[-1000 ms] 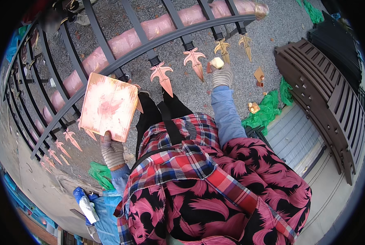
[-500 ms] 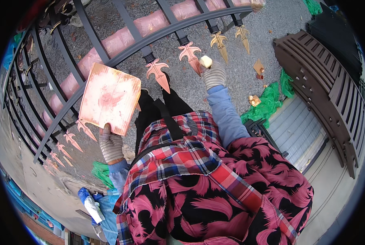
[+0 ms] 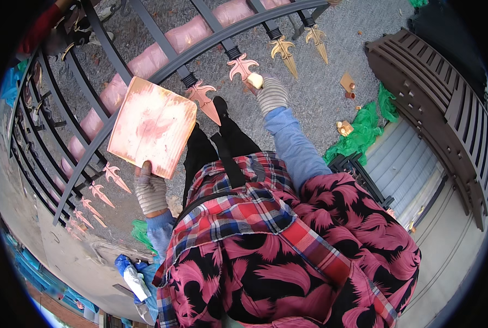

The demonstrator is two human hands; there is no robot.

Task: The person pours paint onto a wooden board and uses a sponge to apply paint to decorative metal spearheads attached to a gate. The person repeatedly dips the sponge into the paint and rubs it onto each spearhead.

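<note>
My left hand (image 3: 150,191) is closed on the lower edge of a square, flat board (image 3: 165,128) smeared with pink and copper paint, its thumb on top. My right hand (image 3: 270,94), in a striped fingerless glove, grips a small cream sponge (image 3: 255,81). That sponge is up against a pink-copper spear-shaped finial (image 3: 243,66), whose lower tip is hidden behind the hand. To its left, another copper finial (image 3: 204,101) points toward me, and to its right is a gold finial (image 3: 283,54). The finials end the bars of a dark grey metal fence panel (image 3: 222,39).
A long pink wrapped roll (image 3: 186,35) lies under the fence panel. Brown slatted panels (image 3: 430,104) stand at the right, beside green netting (image 3: 356,134) and a small copper-stained cup (image 3: 349,95). Another person's red sleeve (image 3: 40,28) shows at the upper left.
My right hand has shifted left with the sponge and now covers the finial's tip. The board in my left hand has moved slightly to the right. The whole view has turned a little.
</note>
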